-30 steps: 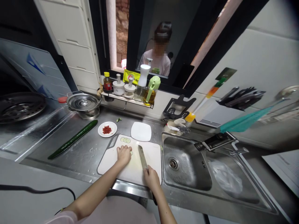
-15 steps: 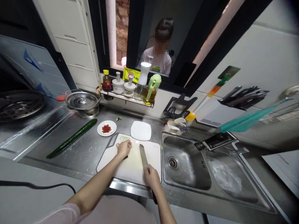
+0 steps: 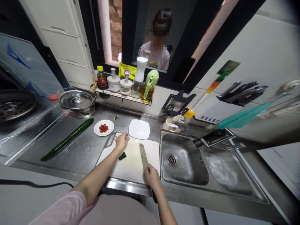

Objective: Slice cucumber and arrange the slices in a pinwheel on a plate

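Note:
My left hand [image 3: 122,141] is at the far left part of the white cutting board [image 3: 150,150], fingers curled in around pale cucumber slices [image 3: 127,137]; the hand covers most of them. Just below it on the board lies a short dark green cucumber piece [image 3: 122,156]. In my right hand [image 3: 152,176] is the handle of a kitchen knife [image 3: 143,154], its blade resting on or just above the board and pointing away from me. A white square plate [image 3: 139,129] stands right behind the board.
A whole cucumber [image 3: 67,140] lies on the steel counter at left, near a small plate [image 3: 96,130] of chopped red pieces. Green trimmings [image 3: 116,117] sit behind. The sink [image 3: 187,170] is to the right; a rack [image 3: 126,96] of seasoning bottles hangs at the back.
My left hand has moved forward onto the cucumber slices, uncovering the short cucumber piece on the board. My right hand and the knife have stayed nearly in place. The view has shifted slightly.

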`<state>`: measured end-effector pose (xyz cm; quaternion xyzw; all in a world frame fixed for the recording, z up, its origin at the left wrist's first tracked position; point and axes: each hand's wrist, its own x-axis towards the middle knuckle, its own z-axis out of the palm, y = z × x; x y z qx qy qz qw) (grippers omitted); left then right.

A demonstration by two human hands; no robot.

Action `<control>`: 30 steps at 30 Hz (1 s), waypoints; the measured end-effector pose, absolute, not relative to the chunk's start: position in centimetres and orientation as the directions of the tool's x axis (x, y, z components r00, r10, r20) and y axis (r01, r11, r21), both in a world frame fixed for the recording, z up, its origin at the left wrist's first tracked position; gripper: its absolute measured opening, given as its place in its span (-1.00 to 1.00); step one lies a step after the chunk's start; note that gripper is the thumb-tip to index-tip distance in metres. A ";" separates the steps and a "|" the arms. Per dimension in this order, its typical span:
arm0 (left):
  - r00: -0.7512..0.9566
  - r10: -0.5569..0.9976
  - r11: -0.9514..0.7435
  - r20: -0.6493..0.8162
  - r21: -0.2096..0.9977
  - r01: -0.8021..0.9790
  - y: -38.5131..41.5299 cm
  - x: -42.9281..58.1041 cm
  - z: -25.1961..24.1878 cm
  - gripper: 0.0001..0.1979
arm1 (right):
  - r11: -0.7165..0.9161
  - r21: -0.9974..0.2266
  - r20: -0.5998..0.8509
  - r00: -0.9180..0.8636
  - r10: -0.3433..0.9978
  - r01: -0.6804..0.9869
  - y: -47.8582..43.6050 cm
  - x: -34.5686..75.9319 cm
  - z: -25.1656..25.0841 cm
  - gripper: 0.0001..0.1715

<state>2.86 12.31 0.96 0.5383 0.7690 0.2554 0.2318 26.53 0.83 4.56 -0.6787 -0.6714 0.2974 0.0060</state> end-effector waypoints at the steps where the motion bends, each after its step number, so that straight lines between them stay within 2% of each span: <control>1: -0.311 0.947 0.290 -0.083 0.638 0.713 12.3 2.8 0.9 -0.78 | -0.096 -0.410 -0.394 -0.081 0.916 0.907 0.9 26.6 4.6 -0.73; 9: -0.298 0.949 0.293 -0.104 0.638 0.712 12.2 2.7 0.6 -0.78 | -0.078 -0.400 -0.388 -0.092 0.917 0.913 1.3 26.3 4.5 -0.73; 17: -0.237 0.971 0.195 -0.002 0.579 0.792 12.3 2.1 0.0 -0.80 | -0.082 -0.411 -0.394 -0.096 0.914 0.908 1.4 26.2 4.1 -0.74; 24: -0.322 0.947 0.255 0.011 0.584 0.770 11.6 1.8 0.1 -0.76 | -0.089 -0.415 -0.403 -0.095 0.910 0.905 1.5 26.3 4.1 -0.74; 30: -0.251 0.968 0.206 0.013 0.533 0.820 10.5 1.6 -0.4 -0.78 | -0.083 -0.416 -0.401 -0.101 0.911 0.905 1.6 26.3 4.1 -0.74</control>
